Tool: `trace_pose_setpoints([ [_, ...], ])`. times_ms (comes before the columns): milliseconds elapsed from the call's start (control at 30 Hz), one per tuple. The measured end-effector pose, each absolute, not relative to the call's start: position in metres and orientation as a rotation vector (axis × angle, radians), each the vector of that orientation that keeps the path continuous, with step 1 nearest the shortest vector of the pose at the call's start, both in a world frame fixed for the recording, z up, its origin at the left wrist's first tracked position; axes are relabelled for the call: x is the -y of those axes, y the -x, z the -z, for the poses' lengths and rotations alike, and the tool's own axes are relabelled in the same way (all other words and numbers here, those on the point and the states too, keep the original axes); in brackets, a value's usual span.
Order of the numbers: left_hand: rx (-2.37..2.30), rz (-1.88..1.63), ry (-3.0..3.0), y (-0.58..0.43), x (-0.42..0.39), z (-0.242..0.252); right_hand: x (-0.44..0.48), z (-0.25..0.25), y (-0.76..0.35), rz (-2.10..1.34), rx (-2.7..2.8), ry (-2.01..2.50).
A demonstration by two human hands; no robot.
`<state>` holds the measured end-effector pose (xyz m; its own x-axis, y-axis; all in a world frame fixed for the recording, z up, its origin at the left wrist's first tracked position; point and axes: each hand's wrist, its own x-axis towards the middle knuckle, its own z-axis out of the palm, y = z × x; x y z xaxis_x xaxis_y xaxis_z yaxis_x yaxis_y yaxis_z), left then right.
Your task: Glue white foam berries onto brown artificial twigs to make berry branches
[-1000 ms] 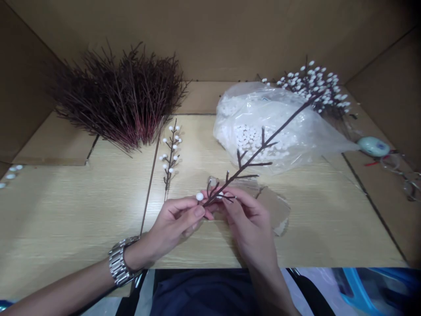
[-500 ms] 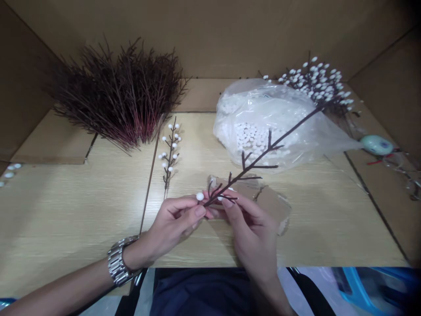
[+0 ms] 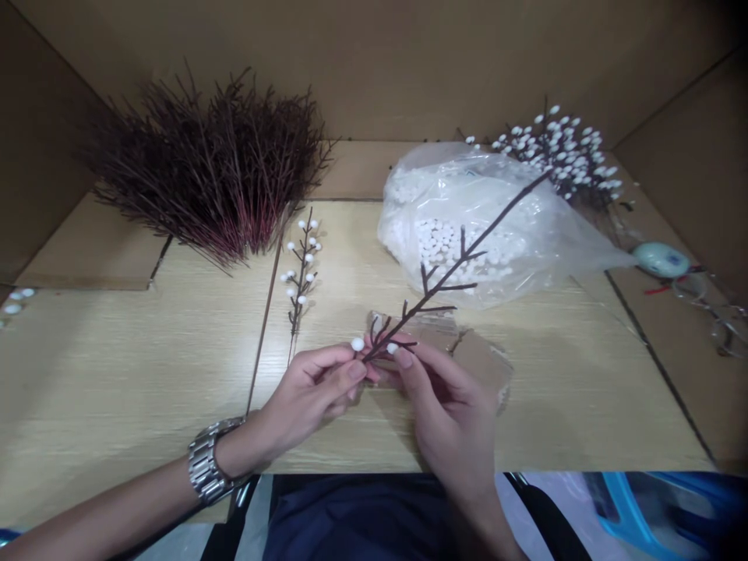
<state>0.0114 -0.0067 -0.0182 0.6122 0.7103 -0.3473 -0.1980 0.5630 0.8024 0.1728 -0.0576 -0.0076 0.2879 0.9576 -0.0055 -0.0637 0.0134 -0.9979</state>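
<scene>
A dark brown artificial twig (image 3: 435, 290) slants up to the right over the table, its side shoots mostly bare. Near its lower end, my left hand (image 3: 321, 386) pinches the stem between thumb and fingers. One white berry (image 3: 357, 344) shows just above my left thumb. Between the thumb and fingers of my right hand (image 3: 453, 409) is a second white berry (image 3: 392, 348), at a low side shoot of the twig. Whether that berry is seated on the shoot's tip I cannot tell. The fingertips behind the twig are partly hidden.
A big bundle of bare twigs (image 3: 227, 171) lies back left. One berry-covered twig (image 3: 302, 269) lies before it. A plastic bag of white berries (image 3: 467, 226) sits back right, with finished sprigs (image 3: 561, 152) behind. Torn cardboard (image 3: 482, 358) lies under my right hand; a pale green oval object (image 3: 660, 259) is far right.
The twig's far tip has swung a little left and down. Both hands keep their grip, and the right fingers stay at the same berry by the low shoot.
</scene>
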Motion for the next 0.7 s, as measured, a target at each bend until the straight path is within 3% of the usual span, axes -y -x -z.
trace_pose_setpoints([
  [700,-0.792,-0.592,-0.906,-0.0094,0.0063,0.0215,0.0583,0.0137,-0.1689,-0.935,0.98,1.348],
])
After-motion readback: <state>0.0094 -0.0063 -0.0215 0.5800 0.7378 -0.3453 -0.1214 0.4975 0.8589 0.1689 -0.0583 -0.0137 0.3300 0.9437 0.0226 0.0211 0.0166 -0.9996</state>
